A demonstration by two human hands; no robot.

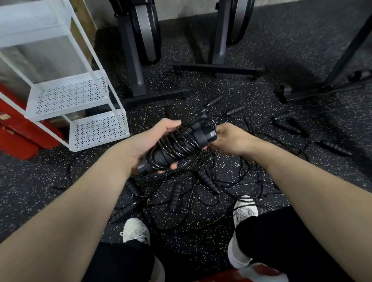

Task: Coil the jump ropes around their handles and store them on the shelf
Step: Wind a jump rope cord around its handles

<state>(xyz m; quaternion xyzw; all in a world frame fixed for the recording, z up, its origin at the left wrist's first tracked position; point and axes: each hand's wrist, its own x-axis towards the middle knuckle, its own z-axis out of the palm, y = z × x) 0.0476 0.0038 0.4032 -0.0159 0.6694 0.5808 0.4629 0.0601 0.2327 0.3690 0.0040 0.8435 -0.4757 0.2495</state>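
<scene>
My left hand point(151, 140) grips a coiled jump rope point(176, 145), its black cord wound many times round a pair of black ribbed handles held side by side. My right hand point(229, 136) pinches the upper right end of that bundle. Under both hands, a tangle of loose jump ropes point(189, 189) with several black handles lies on the speckled floor. More handles point(286, 123) lie scattered to the right. The white shelf point(78, 96), with perforated metal trays, stands at the left, and its two lower trays hold nothing.
Dark exercise-machine frames point(218, 67) stand on the floor behind the ropes. A red object point(14, 131) lies left of the shelf. My white shoes point(135, 230) and black-trousered knees sit at the bottom, and loose cords run close to the shoes.
</scene>
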